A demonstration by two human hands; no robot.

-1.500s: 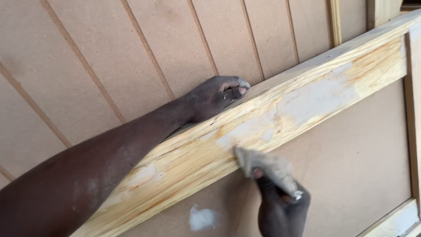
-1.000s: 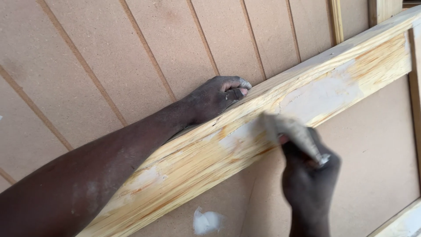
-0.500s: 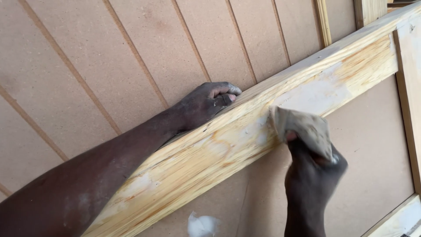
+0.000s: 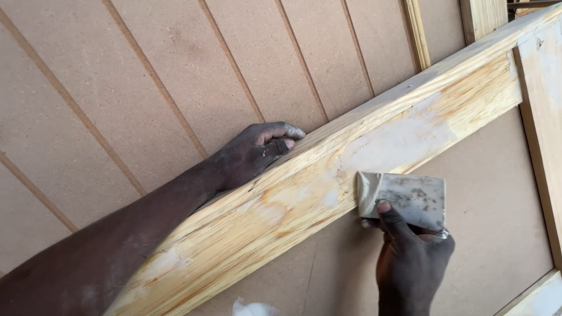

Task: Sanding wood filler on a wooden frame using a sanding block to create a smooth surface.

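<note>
L hand [image 4: 249, 155]: fingers curled over rail [image 4: 281, 205] top edge.
R hand [image 4: 413, 257]: fingers clamped on sandpaper [image 4: 404, 196].
Progress: filler [image 4: 392, 143] patches prob. part-sanded; more left.

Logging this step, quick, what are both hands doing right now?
Left hand: curled shut, gripping the top edge of the wooden rail.
Right hand: shut on a folded sheet of sandpaper, pressed against the rail's lower edge.

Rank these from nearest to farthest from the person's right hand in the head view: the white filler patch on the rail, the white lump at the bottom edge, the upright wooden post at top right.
1. White filler patch, just above the right hand.
2. White lump, lower left.
3. Upright wooden post, far upper right.
</note>
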